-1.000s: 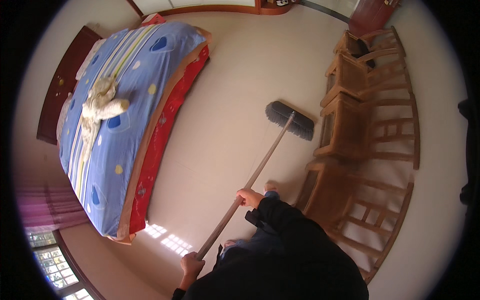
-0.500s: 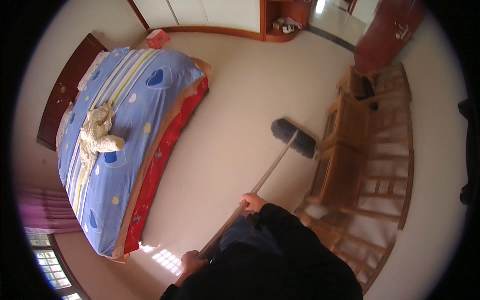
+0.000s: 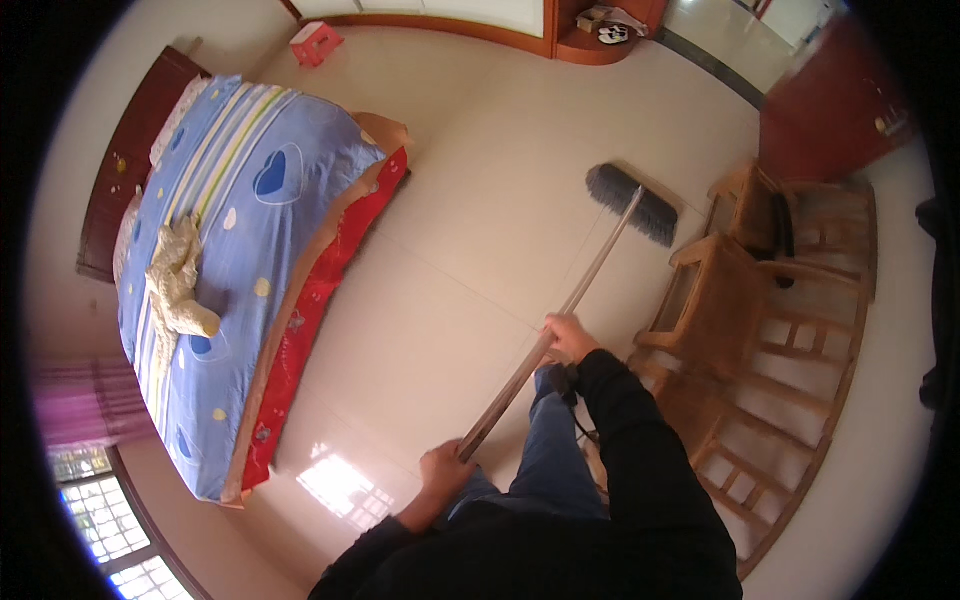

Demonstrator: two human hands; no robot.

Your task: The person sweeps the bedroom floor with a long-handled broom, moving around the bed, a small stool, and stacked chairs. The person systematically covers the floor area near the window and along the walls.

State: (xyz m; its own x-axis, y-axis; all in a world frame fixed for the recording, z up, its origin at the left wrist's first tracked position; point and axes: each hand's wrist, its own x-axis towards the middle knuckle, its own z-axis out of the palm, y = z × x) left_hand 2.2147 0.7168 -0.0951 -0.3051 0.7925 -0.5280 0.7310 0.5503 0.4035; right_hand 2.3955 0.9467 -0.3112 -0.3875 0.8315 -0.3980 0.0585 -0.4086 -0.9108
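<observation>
Both hands grip the long handle of a broom (image 3: 590, 275), which slants from my body up toward the far right. My left hand (image 3: 447, 468) is wrapped round the handle's near end. Farther along, my right hand (image 3: 570, 338) closes round the middle of the handle. The broom's wide head (image 3: 633, 203), with dark grey bristles, rests on the pale tiled floor (image 3: 455, 250), a little to the left of the wooden chairs.
A bed (image 3: 255, 260) with a blue patterned cover stands on the left, a cream garment (image 3: 180, 285) lying on it. Wooden chairs (image 3: 715, 290) line the right wall. Beyond are a red door (image 3: 830, 110), a pink box (image 3: 316, 45) and a shelf (image 3: 600, 45) with shoes.
The broom and both hands have shifted right in view, its head also farther up. The view itself has moved, and my jeans-clad leg now shows more.
</observation>
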